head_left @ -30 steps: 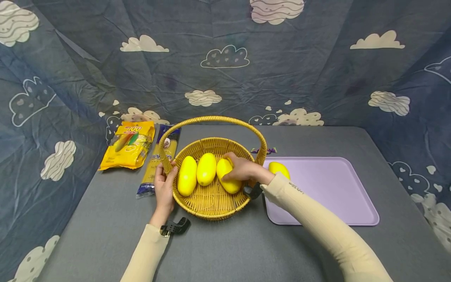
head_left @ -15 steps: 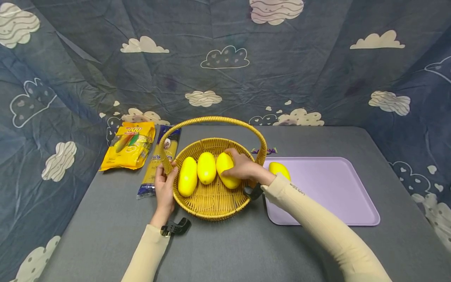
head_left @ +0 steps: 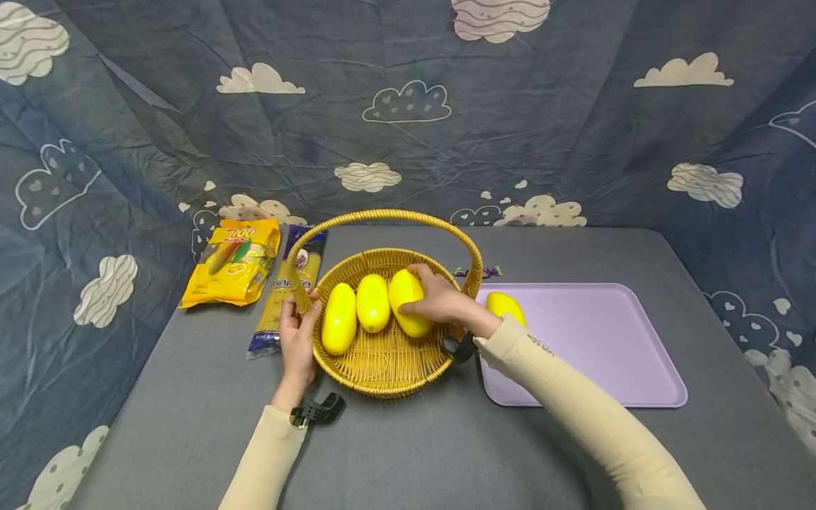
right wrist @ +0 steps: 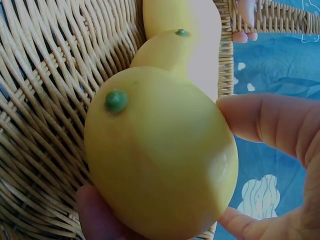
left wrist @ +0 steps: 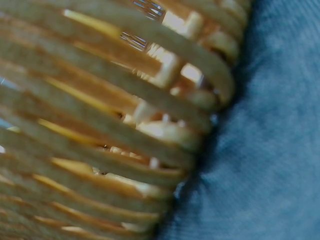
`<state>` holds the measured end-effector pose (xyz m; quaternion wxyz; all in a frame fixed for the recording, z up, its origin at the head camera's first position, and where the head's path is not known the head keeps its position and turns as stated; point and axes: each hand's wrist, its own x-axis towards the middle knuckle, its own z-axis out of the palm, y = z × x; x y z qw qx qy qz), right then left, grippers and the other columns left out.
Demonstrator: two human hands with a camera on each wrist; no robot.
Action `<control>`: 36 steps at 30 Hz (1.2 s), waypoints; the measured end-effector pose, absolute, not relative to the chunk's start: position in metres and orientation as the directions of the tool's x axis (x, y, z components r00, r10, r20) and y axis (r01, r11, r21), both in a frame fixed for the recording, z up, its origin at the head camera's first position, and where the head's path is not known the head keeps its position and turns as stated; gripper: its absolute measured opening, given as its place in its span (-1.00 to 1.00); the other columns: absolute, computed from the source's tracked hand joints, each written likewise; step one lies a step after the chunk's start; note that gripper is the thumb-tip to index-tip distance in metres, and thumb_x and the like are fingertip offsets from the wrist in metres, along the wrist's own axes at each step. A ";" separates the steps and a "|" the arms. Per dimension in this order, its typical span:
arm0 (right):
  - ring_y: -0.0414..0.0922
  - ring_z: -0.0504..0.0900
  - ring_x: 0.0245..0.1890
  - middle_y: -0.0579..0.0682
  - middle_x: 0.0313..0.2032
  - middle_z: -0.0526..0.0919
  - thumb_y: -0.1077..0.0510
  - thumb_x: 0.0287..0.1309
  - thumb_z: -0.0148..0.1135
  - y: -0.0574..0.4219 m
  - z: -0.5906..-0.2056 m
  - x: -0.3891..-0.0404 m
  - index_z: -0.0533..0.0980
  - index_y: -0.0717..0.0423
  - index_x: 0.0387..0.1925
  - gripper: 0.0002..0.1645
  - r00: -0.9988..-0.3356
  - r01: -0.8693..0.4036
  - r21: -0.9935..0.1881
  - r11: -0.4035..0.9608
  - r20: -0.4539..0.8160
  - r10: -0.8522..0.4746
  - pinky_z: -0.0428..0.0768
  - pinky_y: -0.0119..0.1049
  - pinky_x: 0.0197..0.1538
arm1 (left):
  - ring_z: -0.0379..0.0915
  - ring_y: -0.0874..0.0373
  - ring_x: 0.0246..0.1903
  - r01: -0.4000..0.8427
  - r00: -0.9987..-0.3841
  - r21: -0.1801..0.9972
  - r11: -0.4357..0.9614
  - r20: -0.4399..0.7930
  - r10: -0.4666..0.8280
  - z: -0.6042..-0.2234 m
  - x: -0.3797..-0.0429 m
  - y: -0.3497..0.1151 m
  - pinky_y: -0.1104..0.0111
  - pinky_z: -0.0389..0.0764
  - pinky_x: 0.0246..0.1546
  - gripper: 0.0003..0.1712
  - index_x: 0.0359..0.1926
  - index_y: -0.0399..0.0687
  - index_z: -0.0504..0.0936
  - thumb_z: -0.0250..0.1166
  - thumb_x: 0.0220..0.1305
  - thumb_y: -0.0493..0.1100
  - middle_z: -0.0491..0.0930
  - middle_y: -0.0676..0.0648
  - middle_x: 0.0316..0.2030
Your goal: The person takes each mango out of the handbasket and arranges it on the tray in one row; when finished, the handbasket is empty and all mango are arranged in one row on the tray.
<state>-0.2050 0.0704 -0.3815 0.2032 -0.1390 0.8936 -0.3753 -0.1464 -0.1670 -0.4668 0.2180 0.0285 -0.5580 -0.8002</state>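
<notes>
A round wicker basket [head_left: 382,386] with a tall arched handle stands in the middle of the table. Three smooth yellow mangoes lie in it: a left mango [head_left: 339,320], a middle mango [head_left: 372,304] and a right mango [head_left: 404,290]. My right hand [head_left: 443,297] reaches over the rim and grips the right mango, thumb and fingers on opposite sides. The right wrist view shows this mango's green stem end [right wrist: 116,101]. My left hand [head_left: 298,340] holds the basket's left rim at the foot of the handle. Woven strips [left wrist: 100,110] fill the left wrist view, hiding the fingers.
A lilac tray [head_left: 593,347] lies right of the basket, with another mango [head_left: 503,306] on its left end. Behind it is a small purple-wrapped candy [head_left: 491,272]. A yellow snack bag [head_left: 236,262] and a spaghetti packet [head_left: 280,297] lie at the left.
The right mango has shifted slightly up and back in the basket, with my right hand on it. The middle mango has moved back a little. My left hand has stayed put.
</notes>
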 end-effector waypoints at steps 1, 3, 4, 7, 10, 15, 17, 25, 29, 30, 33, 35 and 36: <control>0.11 0.38 0.05 0.28 0.11 0.36 0.07 0.05 0.34 0.070 -0.381 -0.205 0.06 0.11 0.38 -0.06 -0.880 -0.098 -0.729 0.678 -0.255 -0.401 0.45 -0.06 0.02 | 0.32 0.06 0.06 0.318 -0.903 0.905 -0.282 0.198 -0.382 -0.467 -0.146 -0.167 0.35 0.36 0.13 -0.64 0.10 -0.31 0.36 0.17 0.34 -0.28 0.46 -0.06 -0.07; 0.12 0.38 0.05 0.28 0.11 0.36 0.06 0.05 0.34 0.070 -0.381 -0.204 0.06 0.12 0.38 -0.06 -0.881 -0.099 -0.731 0.675 -0.251 -0.401 0.45 -0.06 0.02 | 0.32 0.07 0.06 0.317 -0.902 0.906 -0.282 0.197 -0.384 -0.467 -0.146 -0.167 0.35 0.36 0.13 -0.67 0.08 -0.25 0.39 0.17 0.34 -0.28 0.46 -0.06 -0.07; 0.12 0.38 0.05 0.28 0.11 0.36 0.06 0.05 0.34 0.070 -0.381 -0.204 0.06 0.12 0.38 -0.05 -0.881 -0.100 -0.733 0.673 -0.248 -0.402 0.45 -0.06 0.02 | 0.32 0.07 0.06 0.317 -0.902 0.906 -0.282 0.196 -0.384 -0.467 -0.146 -0.167 0.35 0.36 0.13 -0.67 0.09 -0.26 0.38 0.17 0.34 -0.28 0.46 -0.06 -0.07; 0.12 0.38 0.06 0.28 0.11 0.37 0.06 0.05 0.35 0.070 -0.380 -0.203 0.07 0.12 0.37 -0.05 -0.883 -0.108 -0.736 0.668 -0.237 -0.404 0.45 -0.05 0.03 | 0.32 0.07 0.06 0.317 -0.902 0.905 -0.284 0.196 -0.384 -0.467 -0.146 -0.167 0.35 0.36 0.13 -0.67 0.08 -0.27 0.38 0.17 0.34 -0.29 0.46 -0.07 -0.07; 0.12 0.37 0.08 0.28 0.12 0.37 0.06 0.04 0.36 0.071 -0.379 -0.202 0.07 0.11 0.38 -0.05 -0.886 -0.127 -0.738 0.663 -0.217 -0.411 0.43 -0.03 0.06 | 0.32 0.07 0.06 0.315 -0.903 0.904 -0.287 0.193 -0.383 -0.467 -0.146 -0.167 0.35 0.36 0.12 -0.66 0.09 -0.29 0.37 0.17 0.34 -0.29 0.46 -0.06 -0.07; 0.12 0.34 0.09 0.28 0.14 0.35 0.07 0.03 0.36 0.071 -0.375 -0.198 0.08 0.08 0.39 -0.04 -0.887 -0.180 -0.729 0.661 -0.171 -0.430 0.42 -0.02 0.07 | 0.33 0.07 0.06 0.316 -0.904 0.904 -0.288 0.194 -0.381 -0.466 -0.146 -0.167 0.36 0.36 0.12 -0.63 0.11 -0.34 0.34 0.17 0.34 -0.29 0.46 -0.06 -0.07; 0.11 0.35 0.07 0.28 0.14 0.35 0.08 0.02 0.37 0.071 -0.374 -0.197 0.08 0.07 0.39 -0.04 -0.887 -0.198 -0.728 0.656 -0.152 -0.436 0.43 -0.02 0.05 | 0.33 0.07 0.05 0.317 -0.905 0.903 -0.290 0.196 -0.378 -0.466 -0.146 -0.166 0.36 0.37 0.12 -0.60 0.13 -0.37 0.31 0.16 0.35 -0.29 0.46 -0.06 -0.07; 0.08 0.34 0.08 0.22 0.18 0.31 0.09 -0.02 0.40 0.071 -0.373 -0.192 0.11 -0.03 0.39 -0.03 -0.895 -0.212 -0.761 0.613 -0.101 -0.434 0.43 -0.03 0.06 | 0.35 0.08 0.04 0.323 -0.904 0.900 -0.293 0.202 -0.376 -0.466 -0.147 -0.166 0.36 0.38 0.12 -0.55 0.16 -0.45 0.26 0.15 0.35 -0.32 0.47 -0.07 -0.06; 0.07 0.35 0.10 0.21 0.21 0.30 0.10 -0.01 0.42 0.073 -0.370 -0.190 0.12 -0.02 0.39 -0.03 -0.895 -0.228 -0.783 0.578 -0.066 -0.442 0.42 -0.04 0.09 | 0.35 0.08 0.04 0.323 -0.905 0.899 -0.295 0.202 -0.374 -0.466 -0.147 -0.167 0.35 0.37 0.13 -0.58 0.15 -0.41 0.29 0.15 0.35 -0.31 0.46 -0.07 -0.06; 0.07 0.35 0.11 0.21 0.21 0.29 0.10 -0.01 0.42 0.074 -0.369 -0.189 0.12 -0.01 0.39 -0.03 -0.894 -0.234 -0.787 0.571 -0.057 -0.445 0.42 -0.04 0.10 | 0.35 0.08 0.05 0.323 -0.905 0.899 -0.296 0.202 -0.373 -0.466 -0.147 -0.167 0.35 0.37 0.13 -0.58 0.15 -0.39 0.30 0.15 0.35 -0.31 0.46 -0.07 -0.05; 0.07 0.37 0.10 0.19 0.22 0.31 0.09 -0.01 0.42 0.076 -0.368 -0.187 0.13 -0.02 0.39 -0.04 -0.894 -0.247 -0.793 0.557 -0.036 -0.447 0.41 -0.04 0.11 | 0.35 0.08 0.05 0.322 -0.906 0.899 -0.298 0.201 -0.373 -0.466 -0.147 -0.167 0.35 0.36 0.14 -0.62 0.13 -0.33 0.33 0.15 0.35 -0.31 0.45 -0.08 -0.05; 0.06 0.39 0.07 0.17 0.19 0.34 0.07 -0.01 0.43 0.077 -0.367 -0.185 0.14 -0.04 0.38 -0.04 -0.896 -0.252 -0.793 0.554 -0.025 -0.443 0.41 -0.05 0.10 | 0.35 0.07 0.05 0.322 -0.905 0.899 -0.295 0.202 -0.373 -0.466 -0.147 -0.167 0.35 0.37 0.14 -0.63 0.12 -0.32 0.33 0.15 0.35 -0.31 0.46 -0.08 -0.05; 0.05 0.39 0.06 0.16 0.18 0.35 0.07 -0.02 0.43 0.078 -0.367 -0.184 0.15 -0.05 0.38 -0.04 -0.897 -0.254 -0.793 0.554 -0.021 -0.441 0.42 -0.05 0.09 | 0.35 0.07 0.05 0.322 -0.906 0.899 -0.297 0.201 -0.373 -0.466 -0.147 -0.167 0.35 0.37 0.14 -0.64 0.12 -0.31 0.34 0.15 0.35 -0.31 0.46 -0.08 -0.05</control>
